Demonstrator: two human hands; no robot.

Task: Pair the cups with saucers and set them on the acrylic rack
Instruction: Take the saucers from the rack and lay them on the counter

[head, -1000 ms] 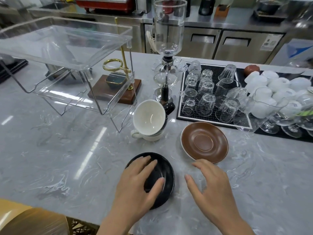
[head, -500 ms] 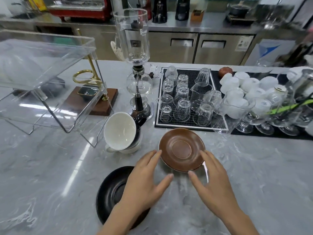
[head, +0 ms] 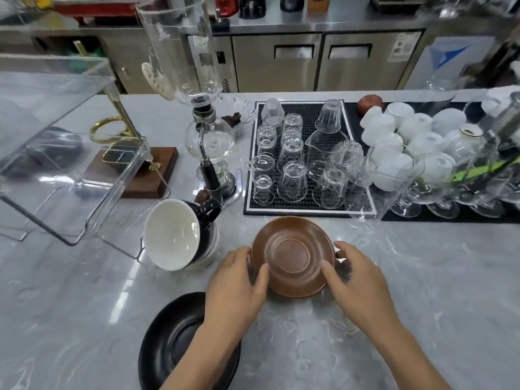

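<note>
Brown saucer (head: 292, 256) — centre of the frame, on the grey marble counter (head: 422, 277). Round, so no long axis; well faces up, the far rim appearing raised a little toward the top of the frame. Matte brown glaze, a thin pale ring around the flat centre.

Left hand (head: 235, 288) — fingers curled on the saucer's left rim, thumb on its near edge. Right hand (head: 357, 280) — fingers curled on the right rim, thumb over the near edge. Both grip the saucer.

Black saucer (head: 171, 342) — lower centre-left, flat on the counter, partly under the left forearm.

Cups (head: 180, 235) — stacked, tipped on their side left of the brown saucer, white inside facing the lower left; a black handle shows behind.

Clear rack (head: 56, 136) — upper left, on wire legs.

Black mat with upturned glasses (head: 292, 164) — upper centre.
</note>
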